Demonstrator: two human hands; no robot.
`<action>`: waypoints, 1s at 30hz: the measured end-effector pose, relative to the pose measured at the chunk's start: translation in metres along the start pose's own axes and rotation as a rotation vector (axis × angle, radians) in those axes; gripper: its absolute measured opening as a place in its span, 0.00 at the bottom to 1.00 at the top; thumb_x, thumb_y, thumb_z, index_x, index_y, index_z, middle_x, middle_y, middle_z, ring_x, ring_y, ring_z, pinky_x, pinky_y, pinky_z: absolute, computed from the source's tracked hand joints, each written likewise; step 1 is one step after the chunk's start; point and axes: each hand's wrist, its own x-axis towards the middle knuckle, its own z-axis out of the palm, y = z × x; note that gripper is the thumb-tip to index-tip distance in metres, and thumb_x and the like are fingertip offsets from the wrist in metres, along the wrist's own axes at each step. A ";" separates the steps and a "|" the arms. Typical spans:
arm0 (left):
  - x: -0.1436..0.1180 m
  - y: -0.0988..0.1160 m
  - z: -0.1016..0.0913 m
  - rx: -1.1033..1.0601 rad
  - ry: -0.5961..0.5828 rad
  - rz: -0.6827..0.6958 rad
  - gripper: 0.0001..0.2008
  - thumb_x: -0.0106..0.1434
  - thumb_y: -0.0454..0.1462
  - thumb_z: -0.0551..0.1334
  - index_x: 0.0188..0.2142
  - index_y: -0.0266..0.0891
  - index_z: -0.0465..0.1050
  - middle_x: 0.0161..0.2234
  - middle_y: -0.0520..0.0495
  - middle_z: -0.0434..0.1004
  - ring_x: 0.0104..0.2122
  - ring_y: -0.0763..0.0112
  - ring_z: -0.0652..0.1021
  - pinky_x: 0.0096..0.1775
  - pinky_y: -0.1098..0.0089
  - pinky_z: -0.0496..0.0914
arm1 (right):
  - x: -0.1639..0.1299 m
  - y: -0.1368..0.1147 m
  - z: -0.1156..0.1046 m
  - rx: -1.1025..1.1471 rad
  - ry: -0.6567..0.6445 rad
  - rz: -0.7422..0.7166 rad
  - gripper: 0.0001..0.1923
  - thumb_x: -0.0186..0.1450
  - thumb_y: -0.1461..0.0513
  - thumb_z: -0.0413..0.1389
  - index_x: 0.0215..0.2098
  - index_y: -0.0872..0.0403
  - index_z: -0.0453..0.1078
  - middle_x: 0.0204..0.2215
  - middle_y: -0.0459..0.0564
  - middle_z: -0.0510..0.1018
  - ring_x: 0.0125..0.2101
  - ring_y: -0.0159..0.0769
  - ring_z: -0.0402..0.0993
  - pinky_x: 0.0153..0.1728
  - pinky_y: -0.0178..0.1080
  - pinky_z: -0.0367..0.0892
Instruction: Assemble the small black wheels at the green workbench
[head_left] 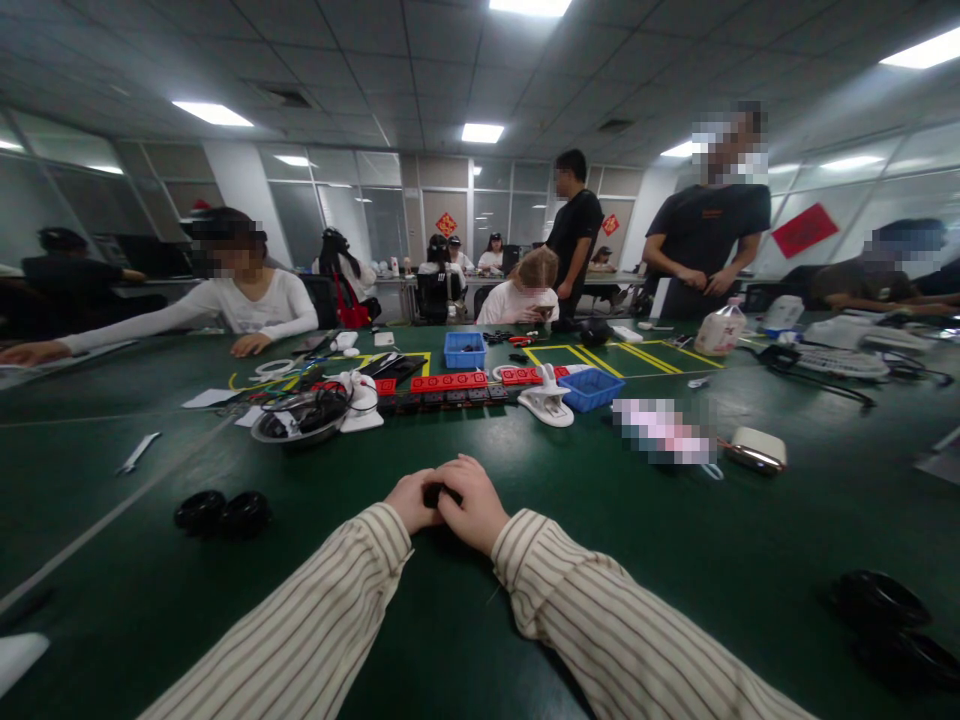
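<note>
My left hand (411, 500) and my right hand (474, 502) meet over the green table in front of me, both closed. Between them is a small black object (441, 494), mostly covered by my fingers, so its kind cannot be made out. The right hand's fingers lie over the top of it, and the left hand wraps its near left side. Two round black ring-shaped pieces (223, 513) sit side by side to the left of my hands. A similar dark pair (896, 630) rests at the far right, blurred.
Beyond my hands stand red and black socket strips (450, 383), a white clip base (547, 400), blue bins (591, 388) and a metal bowl of cables (300, 425). A wrench (139, 452) lies left, a cream case (757, 450) right. Several people sit or stand around.
</note>
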 end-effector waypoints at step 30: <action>0.001 -0.003 0.001 -0.002 0.024 0.050 0.23 0.43 0.32 0.66 0.41 0.37 0.70 0.40 0.47 0.73 0.41 0.61 0.74 0.45 0.66 0.68 | 0.000 0.001 0.000 0.042 -0.011 0.011 0.14 0.52 0.72 0.46 0.34 0.55 0.67 0.36 0.46 0.72 0.43 0.34 0.65 0.55 0.44 0.50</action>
